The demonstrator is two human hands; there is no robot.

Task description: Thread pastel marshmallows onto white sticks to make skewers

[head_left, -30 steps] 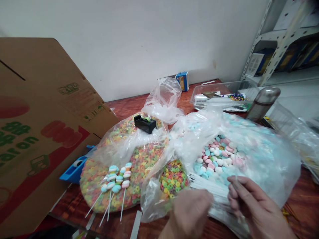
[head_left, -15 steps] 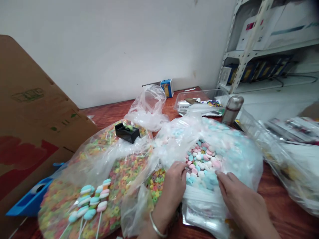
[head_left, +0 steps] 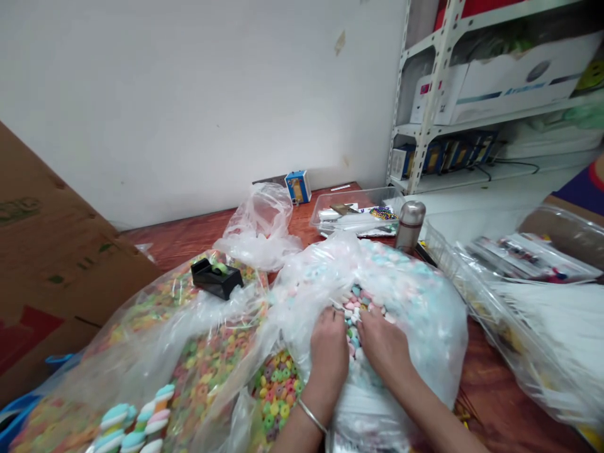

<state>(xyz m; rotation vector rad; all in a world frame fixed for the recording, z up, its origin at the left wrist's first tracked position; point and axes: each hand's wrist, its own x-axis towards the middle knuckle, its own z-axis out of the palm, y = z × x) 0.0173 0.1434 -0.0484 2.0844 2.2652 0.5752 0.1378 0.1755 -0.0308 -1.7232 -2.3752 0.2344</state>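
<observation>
Head view: the left hand (head_left: 328, 355) and right hand (head_left: 384, 345) press side by side into the mouth of a clear candy bag (head_left: 419, 314), which lies on the desk (head_left: 189, 238) and bulges with pastel pink, blue and white candies (head_left: 353, 308). The fingers (head_left: 372, 319) curl down at the opening with their tips sunk among the candies, so it is impossible to tell whether they grip anything or only push. A metal bangle (head_left: 311, 414) circles the left wrist.

Left of the candy bag lies a larger bag of colored cereal rings (head_left: 202, 371), with a black tape dispenser (head_left: 216, 279) perched on it and candy skewers (head_left: 136, 428) resting on it at the near edge. Just beyond the candy bag stands a steel flask (head_left: 409, 225), with a clear tray (head_left: 356, 211) farther back. To its right lies a clear bag of white sticks (head_left: 552, 327).

The thin plastic could split under hard-pressing fingers, scattering candies across the desk. A heavy shove could topple the flask, which stands so close. Tugging the cereal bag could send the dispenser sliding, and a bump could spill the sticks.
</observation>
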